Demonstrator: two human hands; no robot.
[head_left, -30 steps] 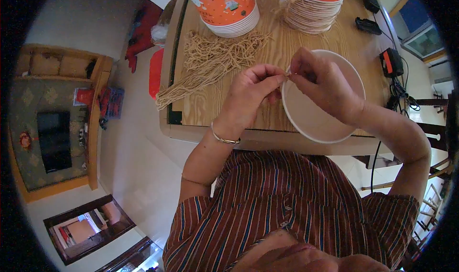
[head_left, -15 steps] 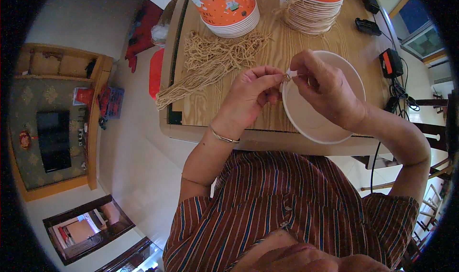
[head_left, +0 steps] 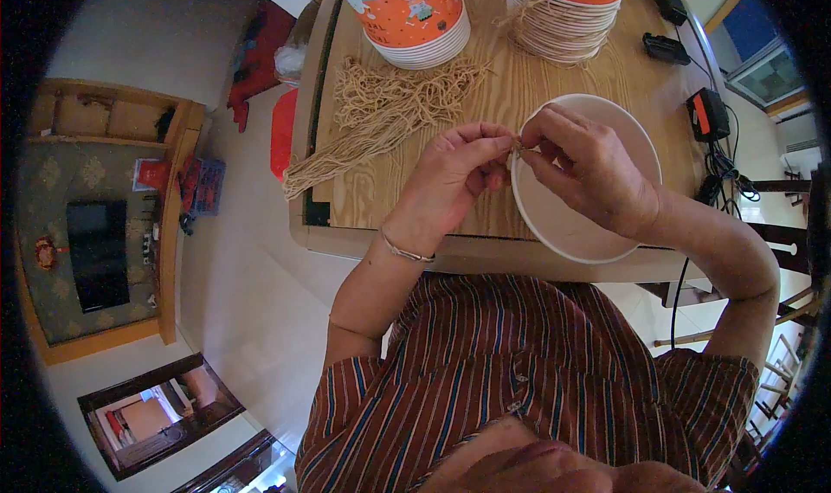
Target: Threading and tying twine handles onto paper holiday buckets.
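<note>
At the left rim of a white-lined paper bucket (head_left: 597, 225), both my hands meet over a small bit of beige twine (head_left: 518, 144). My left hand (head_left: 459, 168) is closed, its thumb and forefinger pinching the twine just outside the rim. My right hand (head_left: 593, 160) reaches across the bucket's mouth, with thumb and forefinger pinched on the twine beside the left fingertips. Whether the twine is knotted or passes through the wall is too small to tell. A loose bundle of beige twine strands (head_left: 394, 116) lies on the table beyond my left hand.
At the far side stand a stack of orange printed paper buckets (head_left: 415, 25) and another bucket stack (head_left: 567, 30) with twine hanging around it. Black adapters, an orange-and-black box (head_left: 708, 115) and tangled cables (head_left: 723, 177) lie along the right edge of the wooden table (head_left: 381, 207).
My right fingers have lowered and closed in beside the left fingertips at the rim. My left hand has hardly moved, and the bucket stays in nearly the same place.
</note>
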